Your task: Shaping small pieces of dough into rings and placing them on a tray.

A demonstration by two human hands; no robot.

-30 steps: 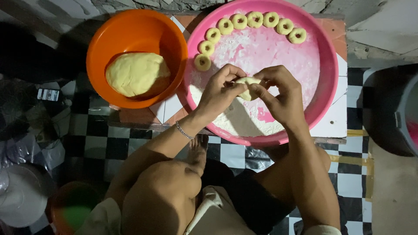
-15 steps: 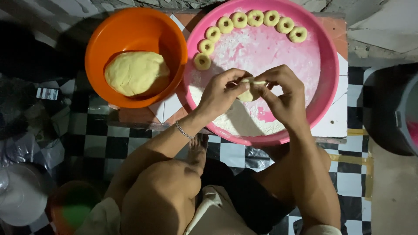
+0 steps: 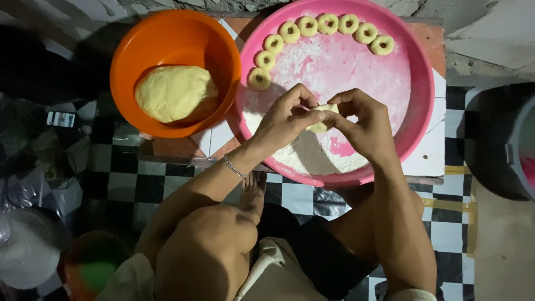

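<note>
Both hands, left hand [image 3: 287, 120] and right hand [image 3: 365, 125], pinch one small pale-yellow dough piece [image 3: 322, 118] by its edges, seemingly soft, light, easily deformed.

Black-and-white checkered floor [image 3: 134, 184]; dim light; grey bin [image 3: 510, 139] at right

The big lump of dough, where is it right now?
In the head view, the big lump of dough sits inside the orange bowl at upper left, just left of the pink tray and apart from both hands.
</note>
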